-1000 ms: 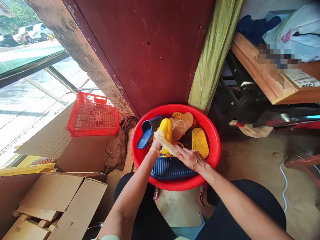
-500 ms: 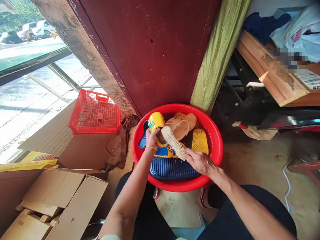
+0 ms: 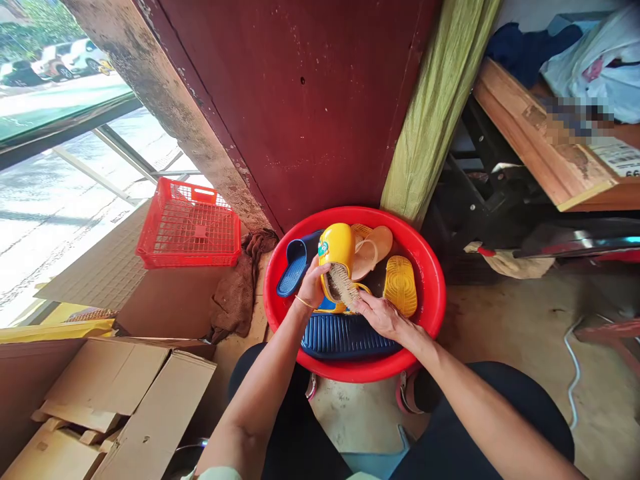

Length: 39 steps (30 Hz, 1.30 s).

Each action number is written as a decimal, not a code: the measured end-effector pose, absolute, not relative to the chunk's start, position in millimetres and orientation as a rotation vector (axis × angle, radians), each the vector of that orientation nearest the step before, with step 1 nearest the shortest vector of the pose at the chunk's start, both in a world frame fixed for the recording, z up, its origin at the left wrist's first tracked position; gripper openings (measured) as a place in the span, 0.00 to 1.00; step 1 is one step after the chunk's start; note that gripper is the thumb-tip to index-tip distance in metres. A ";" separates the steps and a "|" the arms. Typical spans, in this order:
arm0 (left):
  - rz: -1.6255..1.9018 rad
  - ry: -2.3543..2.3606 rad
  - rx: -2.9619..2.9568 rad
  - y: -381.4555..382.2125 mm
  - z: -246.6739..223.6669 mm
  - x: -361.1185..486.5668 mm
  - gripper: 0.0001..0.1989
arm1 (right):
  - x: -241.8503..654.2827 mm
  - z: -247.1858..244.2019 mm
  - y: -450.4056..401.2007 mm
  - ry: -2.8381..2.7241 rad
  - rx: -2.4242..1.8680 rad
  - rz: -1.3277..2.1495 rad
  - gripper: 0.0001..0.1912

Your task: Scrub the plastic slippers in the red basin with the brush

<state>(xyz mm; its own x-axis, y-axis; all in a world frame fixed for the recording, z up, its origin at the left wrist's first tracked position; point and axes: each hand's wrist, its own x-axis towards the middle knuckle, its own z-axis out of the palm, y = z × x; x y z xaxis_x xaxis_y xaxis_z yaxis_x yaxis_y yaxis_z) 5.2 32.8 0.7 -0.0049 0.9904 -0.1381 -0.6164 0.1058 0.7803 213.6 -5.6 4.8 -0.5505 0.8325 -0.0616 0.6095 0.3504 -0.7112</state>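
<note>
My left hand [image 3: 313, 283] is closed on a yellow slipper [image 3: 339, 245] with a cartoon badge, held tilted above the red basin [image 3: 437, 287]. In my right hand [image 3: 383, 315] is a scrub brush [image 3: 343, 285] with pale bristles; its head reaches into the slipper's opening. Below and around them in the basin lie a dark blue ribbed slipper [image 3: 345, 335], a smaller blue slipper [image 3: 294, 268], a beige flip-flop [image 3: 379, 247] and a yellow sole [image 3: 400, 287]. Part of a blue and yellow slipper under my hands is hidden.
A red plastic crate [image 3: 190, 227] stands left of the basin beside a brown cloth [image 3: 235, 300]. Cardboard boxes [image 3: 150, 413] fill the lower left. Behind the basin rise a dark red door [image 3: 300, 133] and a green curtain [image 3: 435, 113]. A wooden shelf [image 3: 550, 147] juts out at right.
The yellow slipper has moved right and tilted. The brush head has gone from beside its opening to inside it, and my right hand has shifted slightly left. The small blue slipper shows more.
</note>
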 end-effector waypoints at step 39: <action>1.626 1.165 0.647 46.4 -23.9 20.5 0.26 | 271.6 35.4 -18.1 -2.526 -1.340 1.233 0.22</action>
<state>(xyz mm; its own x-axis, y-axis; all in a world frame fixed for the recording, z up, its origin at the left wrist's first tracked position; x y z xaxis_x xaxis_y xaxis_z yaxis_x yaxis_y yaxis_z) 20.5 46.4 -23.9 -0.3641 0.9237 -0.1189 -0.4093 -0.0441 0.9113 271.6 -18.1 35.4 -0.6291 0.7091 -0.3183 0.6872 0.3160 -0.6541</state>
